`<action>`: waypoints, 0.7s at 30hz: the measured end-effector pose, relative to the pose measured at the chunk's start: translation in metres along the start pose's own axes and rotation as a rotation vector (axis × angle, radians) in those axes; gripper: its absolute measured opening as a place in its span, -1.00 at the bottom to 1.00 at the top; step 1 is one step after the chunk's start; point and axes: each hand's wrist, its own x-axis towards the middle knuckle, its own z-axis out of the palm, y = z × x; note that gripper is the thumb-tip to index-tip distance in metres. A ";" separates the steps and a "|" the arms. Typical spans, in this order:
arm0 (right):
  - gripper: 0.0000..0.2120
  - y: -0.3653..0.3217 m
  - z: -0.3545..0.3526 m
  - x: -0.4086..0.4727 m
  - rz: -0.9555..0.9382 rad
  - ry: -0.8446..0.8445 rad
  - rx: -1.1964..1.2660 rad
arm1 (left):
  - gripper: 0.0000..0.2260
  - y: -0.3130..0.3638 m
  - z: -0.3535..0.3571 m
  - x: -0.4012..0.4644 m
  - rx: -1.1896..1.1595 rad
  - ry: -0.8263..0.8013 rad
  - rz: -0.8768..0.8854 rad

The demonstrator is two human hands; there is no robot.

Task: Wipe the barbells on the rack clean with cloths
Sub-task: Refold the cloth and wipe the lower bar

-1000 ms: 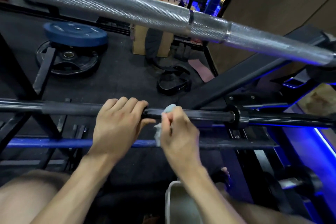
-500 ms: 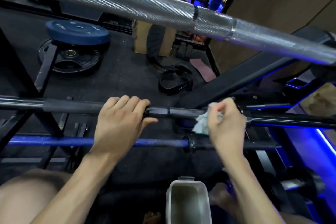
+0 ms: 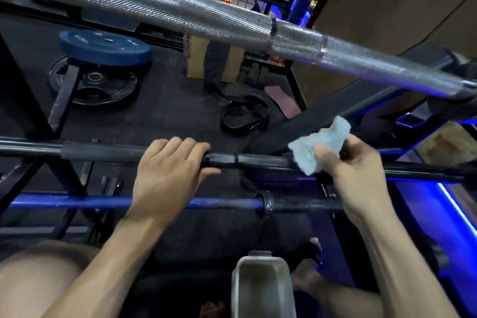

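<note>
Cloth [image 3: 319, 142] now lifted off black barbell [image 3: 258, 160]

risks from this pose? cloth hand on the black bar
1. The right hand only pinches the cloth, most of it bunched loose above the black barbell; it may slip out or wipe with little contact.
2. The left hand grips the same bar; a return stroke could run into it.
3. The silver barbell hangs close overhead; rising could mean a bump.
</note>
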 end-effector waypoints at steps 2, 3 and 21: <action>-0.82 0.012 0.000 0.001 -0.098 0.082 -0.208 | -0.57 0.000 0.001 0.001 -0.005 -0.009 -0.005; -0.80 0.019 0.004 -0.001 -0.175 0.100 -0.336 | -0.56 0.000 0.001 0.001 -0.005 -0.015 -0.008; -0.40 0.031 0.102 -0.046 -0.441 -0.086 -0.698 | -0.57 0.002 0.003 0.000 0.008 -0.019 -0.006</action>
